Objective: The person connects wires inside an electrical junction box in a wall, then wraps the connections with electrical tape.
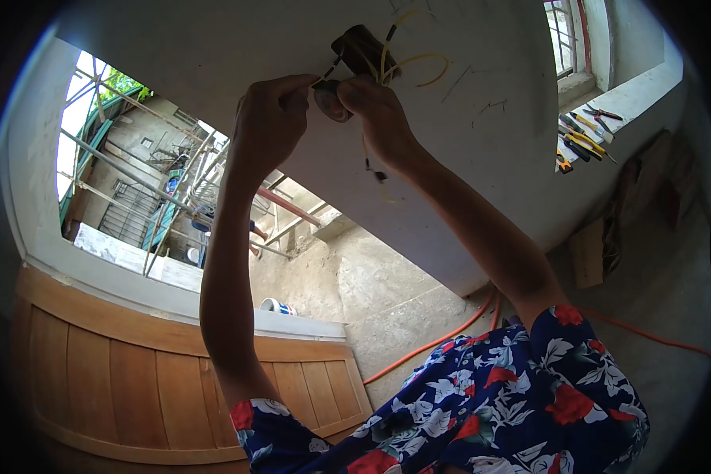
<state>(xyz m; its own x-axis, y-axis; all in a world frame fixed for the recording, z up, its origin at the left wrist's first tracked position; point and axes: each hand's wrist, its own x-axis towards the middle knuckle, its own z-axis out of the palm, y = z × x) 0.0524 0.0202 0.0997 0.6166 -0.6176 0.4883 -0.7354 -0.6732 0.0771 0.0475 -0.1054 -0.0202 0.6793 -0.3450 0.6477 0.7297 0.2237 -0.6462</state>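
Note:
Both hands are raised at a hole [362, 46] in the white wall, and yellow wires [428, 57] stick out of it. Some wire ends have black wrapping. The closed fingers of my left hand [270, 118] pinch a thin yellow wire [321, 80] with a black-wrapped stretch, just beside the hole. Between the hands is a roll of black electrical tape [330, 103], with the thumb and fingers of my right hand [378, 118] closed on its edge. Below the right hand dangles another thin wire [366, 163] with a dark piece on it.
Several pliers and screwdrivers [584, 136] lie on the windowsill [620, 110] at upper right. An orange hose or cable [430, 345] runs over the floor. At left are a wooden panelled door [134, 387] and an opening onto scaffolding [126, 170]. A white bucket [276, 306] stands beyond.

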